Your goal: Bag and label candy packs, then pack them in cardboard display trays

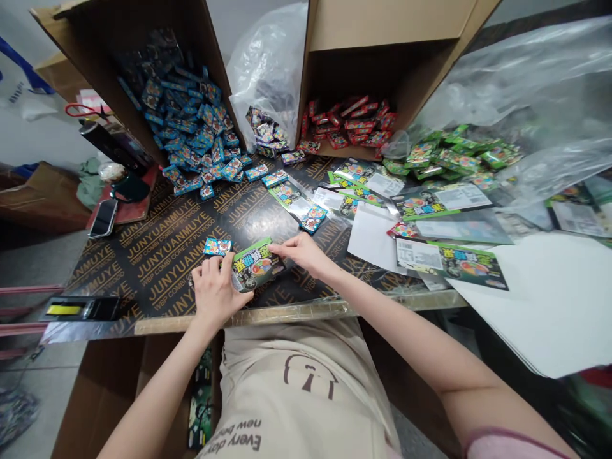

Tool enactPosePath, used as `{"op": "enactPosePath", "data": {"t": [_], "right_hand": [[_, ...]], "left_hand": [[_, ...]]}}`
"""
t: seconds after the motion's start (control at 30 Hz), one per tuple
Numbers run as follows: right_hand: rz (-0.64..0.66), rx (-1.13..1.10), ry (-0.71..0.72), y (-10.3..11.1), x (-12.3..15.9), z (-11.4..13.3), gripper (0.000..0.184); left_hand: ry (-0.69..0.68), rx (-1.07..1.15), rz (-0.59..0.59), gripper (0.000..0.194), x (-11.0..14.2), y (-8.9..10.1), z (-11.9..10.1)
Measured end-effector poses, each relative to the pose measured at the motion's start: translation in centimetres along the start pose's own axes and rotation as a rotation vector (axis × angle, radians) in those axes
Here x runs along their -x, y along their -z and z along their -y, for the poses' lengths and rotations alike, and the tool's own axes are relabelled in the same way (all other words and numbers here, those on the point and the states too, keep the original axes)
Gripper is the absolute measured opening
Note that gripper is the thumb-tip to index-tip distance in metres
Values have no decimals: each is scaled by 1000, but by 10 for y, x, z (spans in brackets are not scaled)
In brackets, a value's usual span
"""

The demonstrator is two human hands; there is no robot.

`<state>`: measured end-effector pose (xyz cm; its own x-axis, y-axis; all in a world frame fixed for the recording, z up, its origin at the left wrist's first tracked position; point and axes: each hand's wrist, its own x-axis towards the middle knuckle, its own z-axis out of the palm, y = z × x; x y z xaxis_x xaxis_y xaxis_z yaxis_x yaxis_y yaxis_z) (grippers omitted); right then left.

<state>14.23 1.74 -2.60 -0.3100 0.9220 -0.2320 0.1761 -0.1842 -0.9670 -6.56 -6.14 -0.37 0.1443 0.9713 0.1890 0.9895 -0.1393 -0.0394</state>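
Note:
My left hand and my right hand both grip a green printed packet that lies on the dark plywood board near its front edge. The left fingers curl over the packet's left end, the right fingers pinch its upper right corner. A small blue box lies just above my left hand. Another blue box sits on a clear-and-green packet further back.
A tipped carton spills blue boxes at the back left; another carton holds red boxes. Purple boxes lie between them, green ones on plastic at right. Flat packets and white sheets cover the right. A phone lies left.

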Motion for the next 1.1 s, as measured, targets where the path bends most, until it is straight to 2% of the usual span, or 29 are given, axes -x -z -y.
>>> {"op": "enactPosePath", "data": {"t": [0.3,0.4,0.47,0.53,0.6,0.67,0.73,0.87,1.0,1.1], "right_hand": [[4,176,5,-1,-5,2,65],[71,369,143,-5,3,16,58],[87,529,274,-8,10,28,43],[16,595,373,-8,14,38,26],[-126,527,419,-6,14,44,17],[-255,434,451,-4,12,47,19],[-297,395,498,-3,10,48,26],[-174,465,561,-12,10,48,9],[-23,600,351,-15,4,43,7],[166,518,193,-14,-1,37,18]], "left_hand": [[-3,78,17,70,3,-16,6],[2,110,-22,68,4,-20,15],[17,142,-61,67,4,-23,22],[39,185,-99,69,5,-25,30],[71,238,-129,71,6,-27,38],[92,286,-149,73,8,-27,44],[93,311,-167,73,10,-25,47],[53,330,-193,72,15,-21,47],[26,280,-206,71,18,-20,48],[14,235,-234,71,21,-21,48]]}}
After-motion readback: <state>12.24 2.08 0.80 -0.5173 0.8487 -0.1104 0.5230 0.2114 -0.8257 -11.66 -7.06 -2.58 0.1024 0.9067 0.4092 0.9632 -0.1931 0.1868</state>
